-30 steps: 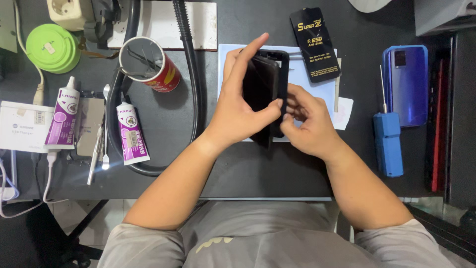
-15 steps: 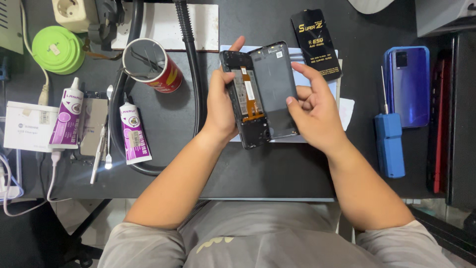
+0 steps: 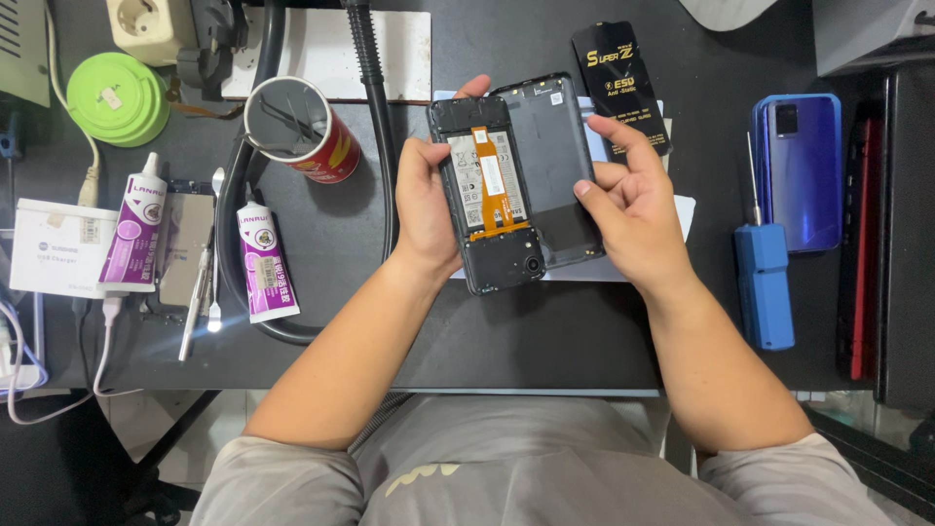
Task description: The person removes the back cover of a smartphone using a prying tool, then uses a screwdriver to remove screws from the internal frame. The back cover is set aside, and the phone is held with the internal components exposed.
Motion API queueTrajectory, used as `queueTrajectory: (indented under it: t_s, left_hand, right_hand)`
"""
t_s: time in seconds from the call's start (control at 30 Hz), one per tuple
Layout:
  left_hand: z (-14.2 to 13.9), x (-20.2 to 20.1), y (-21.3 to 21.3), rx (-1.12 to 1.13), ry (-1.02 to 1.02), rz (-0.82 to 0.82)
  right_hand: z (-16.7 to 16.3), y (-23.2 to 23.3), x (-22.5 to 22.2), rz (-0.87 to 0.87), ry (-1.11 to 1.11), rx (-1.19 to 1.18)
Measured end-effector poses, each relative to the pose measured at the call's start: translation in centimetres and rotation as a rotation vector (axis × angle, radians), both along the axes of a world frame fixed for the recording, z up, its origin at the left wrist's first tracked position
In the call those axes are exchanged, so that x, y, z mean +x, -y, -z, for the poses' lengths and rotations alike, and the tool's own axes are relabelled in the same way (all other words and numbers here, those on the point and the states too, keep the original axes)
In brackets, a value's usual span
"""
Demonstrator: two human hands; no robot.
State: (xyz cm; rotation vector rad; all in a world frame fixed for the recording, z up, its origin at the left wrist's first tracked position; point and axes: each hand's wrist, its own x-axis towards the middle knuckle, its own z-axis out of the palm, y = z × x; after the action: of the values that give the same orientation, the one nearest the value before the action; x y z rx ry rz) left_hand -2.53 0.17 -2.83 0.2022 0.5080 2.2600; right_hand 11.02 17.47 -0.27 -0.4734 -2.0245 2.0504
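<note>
The left hand (image 3: pixel 426 209) grips an opened phone body (image 3: pixel 487 200) by its left edge, the inner side up, with an orange ribbon cable (image 3: pixel 492 180) running down its middle. The right hand (image 3: pixel 633 209) holds the dark back cover (image 3: pixel 555 166), which lies at 3 o'clock of the body, their long edges touching. Both are held above the dark worktop (image 3: pixel 390 331), near its centre. At 9 o'clock stand a red can (image 3: pixel 302 131) and two purple glue tubes (image 3: pixel 261 265); at 3 o'clock lie a blue screwdriver (image 3: pixel 763 278) and a blue phone (image 3: pixel 799 170)
</note>
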Motion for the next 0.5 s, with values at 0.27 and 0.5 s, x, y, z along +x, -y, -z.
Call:
queueTrajectory:
  t_s: [0.27,0.5]
  left_hand:
    - [-0.7,0.2,0.1,0.050,0.006,0.041]
    - [-0.3,0.2,0.1,0.070,-0.030,0.052]
  right_hand:
    - [-0.7,0.0,0.4,0.018,-0.050,-0.027]
    - [-1.2,-0.7,0.1,0.028,-0.041,-0.030]
